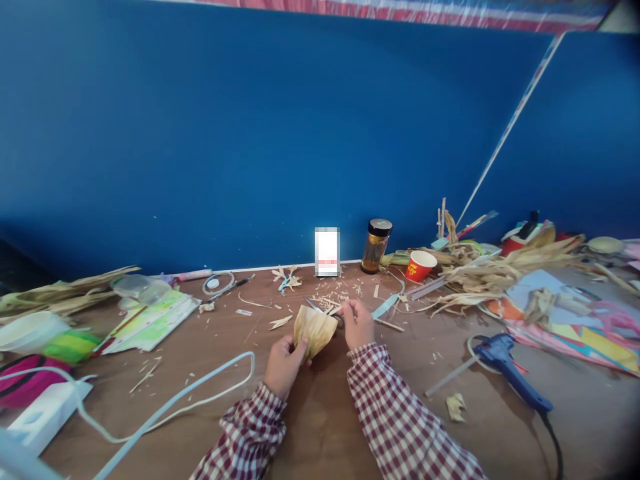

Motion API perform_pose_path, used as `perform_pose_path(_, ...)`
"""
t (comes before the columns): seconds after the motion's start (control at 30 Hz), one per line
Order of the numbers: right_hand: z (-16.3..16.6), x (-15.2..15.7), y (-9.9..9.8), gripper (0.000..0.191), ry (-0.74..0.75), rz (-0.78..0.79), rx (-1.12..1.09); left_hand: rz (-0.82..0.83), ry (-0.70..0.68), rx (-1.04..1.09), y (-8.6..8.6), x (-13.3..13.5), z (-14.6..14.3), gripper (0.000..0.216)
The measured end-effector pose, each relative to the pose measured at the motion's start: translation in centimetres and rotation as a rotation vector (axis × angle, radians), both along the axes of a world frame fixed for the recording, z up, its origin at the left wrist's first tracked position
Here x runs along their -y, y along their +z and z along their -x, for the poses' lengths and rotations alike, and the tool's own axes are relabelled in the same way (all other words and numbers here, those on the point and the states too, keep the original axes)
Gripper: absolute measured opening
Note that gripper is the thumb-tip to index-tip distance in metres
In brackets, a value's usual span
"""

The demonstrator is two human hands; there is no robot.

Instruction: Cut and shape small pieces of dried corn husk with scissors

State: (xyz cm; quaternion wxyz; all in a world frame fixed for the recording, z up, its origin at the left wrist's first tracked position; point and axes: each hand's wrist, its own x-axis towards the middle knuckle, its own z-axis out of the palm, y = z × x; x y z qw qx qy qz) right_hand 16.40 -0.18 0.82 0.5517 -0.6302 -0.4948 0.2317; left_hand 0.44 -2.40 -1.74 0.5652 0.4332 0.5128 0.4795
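A dried corn husk piece (315, 331), pale yellow and fan-shaped, is pinched between the thumb and fingers of my left hand (284, 365). My right hand (357, 323) is closed around scissors (314, 306), whose metal blades point left behind the husk's upper edge. Most of the scissors' handle is hidden by my fingers. Just beyond both hands lie small husk clippings (330, 299) scattered over the brown table (315, 427). A light-blue strip (385, 305) rests right of my right hand.
A blue glue gun (515, 370) lies at the right, its cord trailing forward. Behind stand a dark-lidded jar (376, 247) and a red paper cup (421, 267). Husk piles (480, 280) fill the back right. A white power strip (45, 417) and cables (200, 387) occupy the left.
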Motion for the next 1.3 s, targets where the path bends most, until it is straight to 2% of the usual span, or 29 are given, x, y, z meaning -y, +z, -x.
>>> perform_pose_path(0.2, -0.2, -0.2, -0.4, 0.027, -0.015, -0.013, 0.009, -0.101, -0.034, -0.099, 0.1, 0.7, -0.2, 0.031)
perform_pose_path(0.33, -0.3, -0.5, -0.9, 0.028, -0.004, -0.041, -0.02, -0.171, -0.115, -0.168, 1.3, 1.4, -0.3, 0.028)
perform_pose_path(0.4, -0.2, -0.5, -1.1, 0.028, -0.01, -0.044, -0.012, -0.127, -0.098, -0.126, 2.0, 1.0, 0.1, 0.029)
perform_pose_path(0.6, 0.2, -0.2, -0.8, 0.028, 0.0, -0.051, 0.022, 0.035, 0.225, 0.137, 4.1, -3.0, 2.2, 0.028)
perform_pose_path(0.8, 0.4, -0.2, -0.8, 0.027, 0.01, -0.075, 0.026, 0.0, 0.443, 0.367, 6.1, -6.2, 4.1, 0.016)
perform_pose_path(0.87, 0.4, -0.2, -0.9, 0.026, 0.01, -0.077, 0.034, -0.039, 0.484, 0.403, 6.8, -7.0, 4.8, 0.008)
perform_pose_path(0.93, 0.4, -0.2, -1.0, 0.026, 0.022, -0.079, 0.041, -0.106, 0.446, 0.458, 7.1, -7.5, 5.3, 0.015)
perform_pose_path(1.0, 0.5, -0.2, -1.1, 0.026, 0.036, -0.077, 0.036, -0.093, 0.47, 0.419, 6.8, -7.3, 5.1, 0.022)
perform_pose_path(1.03, 0.5, -0.1, -1.1, 0.026, 0.041, -0.075, 0.029, -0.076, 0.505, 0.344, 6.3, -6.8, 4.7, 0.028)
perform_pose_path(1.1, 0.5, -0.1, -0.9, 0.026, 0.052, -0.076, 0.015, -0.152, 0.542, 0.135, 5.1, -5.3, 3.2, 0.048)
perform_pose_path(1.13, 0.5, 0.0, -0.8, 0.026, 0.063, -0.081, 0.012, -0.213, 0.492, 0.042, 4.4, -4.4, 2.3, 0.051)
perform_pose_path(1.2, 0.6, 0.2, -0.5, 0.026, 0.102, -0.1, 0.018, -0.287, 0.233, -0.106, 3.2, -2.7, 0.3, 0.042)
perform_pose_path(1.23, 0.7, 0.3, -0.3, 0.026, 0.131, -0.111, 0.021, -0.297, 0.161, -0.161, 2.7, -2.1, -0.6, 0.036)
perform_pose_path(1.3, 0.8, 0.5, -0.2, 0.024, 0.198, -0.127, 0.016, -0.314, 0.118, -0.222, 2.2, -1.6, -2.0, 0.036)
